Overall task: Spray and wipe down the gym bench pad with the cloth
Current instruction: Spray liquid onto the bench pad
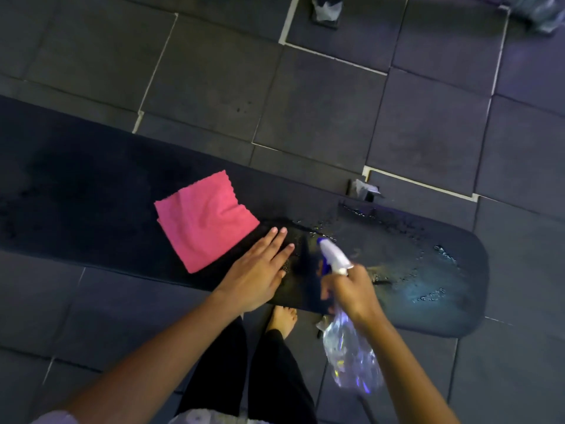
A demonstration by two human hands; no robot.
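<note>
Bench pad (91, 194): black, matte, round-ended, running left to lower right; beaded wet at right end. Cloth (208, 221): pink, folded, soft-napped, parked mid-frame on the pad (presumably awaiting the wipe). Left hand (256, 270): fingers straight, flat on pad beside cloth, likely bracing. Right hand (351, 292): curled round clear plastic spray bottle (348, 353), nozzle aimed at pad.

Your colours:
Pink cloth (208, 221), black bench pad (91, 194), clear bottle (348, 353) w/ white-blue head, grey floor tiles (321, 117).

Matt black bench pad (91, 191) wet-glossy with droplets; soft pink cloth (206, 221); clear plastic bottle (348, 359).
</note>
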